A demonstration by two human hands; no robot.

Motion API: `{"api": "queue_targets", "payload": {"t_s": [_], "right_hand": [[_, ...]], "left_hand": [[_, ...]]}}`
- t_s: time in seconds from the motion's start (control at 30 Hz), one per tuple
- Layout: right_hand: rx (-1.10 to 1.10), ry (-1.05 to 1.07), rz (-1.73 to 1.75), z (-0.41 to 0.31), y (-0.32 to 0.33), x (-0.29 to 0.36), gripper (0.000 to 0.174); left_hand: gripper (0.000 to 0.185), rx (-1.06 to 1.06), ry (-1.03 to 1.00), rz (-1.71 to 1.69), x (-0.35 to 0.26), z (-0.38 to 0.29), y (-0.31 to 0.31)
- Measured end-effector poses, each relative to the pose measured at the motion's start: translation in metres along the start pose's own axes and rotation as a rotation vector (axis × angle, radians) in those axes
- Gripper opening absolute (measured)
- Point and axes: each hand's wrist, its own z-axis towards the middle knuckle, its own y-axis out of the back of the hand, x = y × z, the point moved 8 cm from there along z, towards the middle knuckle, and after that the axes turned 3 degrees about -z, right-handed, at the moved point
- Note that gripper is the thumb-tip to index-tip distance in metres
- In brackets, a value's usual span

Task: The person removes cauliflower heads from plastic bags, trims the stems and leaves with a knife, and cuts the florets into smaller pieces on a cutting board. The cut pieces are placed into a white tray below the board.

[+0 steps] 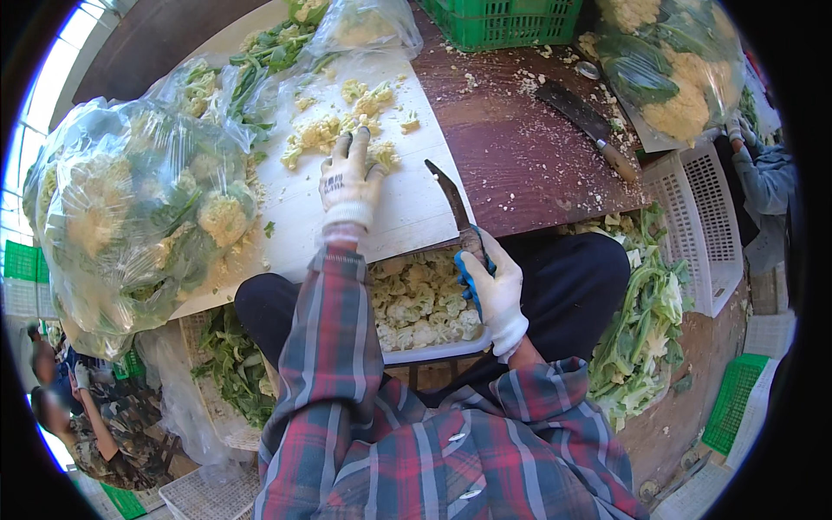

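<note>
My left hand (351, 175), in a white knit glove with dark fingertips, lies palm down over a white cutting board (416, 201). Its fingers are apart and reach the near side of loose cauliflower florets (318, 133); whether anything lies under the palm is hidden. In a white glove with a blue coated palm, my right hand (497, 286) grips the handle of a curved knife (448, 188). The dark blade points up and away, over the board's right edge. Below the board, between my knees, a white-rimmed tub (435, 354) holds many cut florets (422, 299).
Bagged cauliflower heads (143, 221) stand at left, another bag (676, 65) at far right. A cleaver (578, 120) lies on the brown tabletop (513, 156) near a green crate (507, 23). Cut leaves (640, 318) fill the right side; leaves (240, 364) fill a left basket. Other people work both sides.
</note>
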Motion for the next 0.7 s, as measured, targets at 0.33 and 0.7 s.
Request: {"api": "queue_targets", "payload": {"t_s": [0.33,0.7], "right_hand": [[0.053,0.124,-0.162,0.000,-0.005,-0.005,0.045],[0.129,0.312,-0.429,-0.004,-0.025,-0.001,0.054]], "left_hand": [[0.037,0.272,0.682,-0.962,0.049,-0.031,-0.034],[0.039,0.284,0.955,-0.999,0.049,-0.088,-0.038]]}}
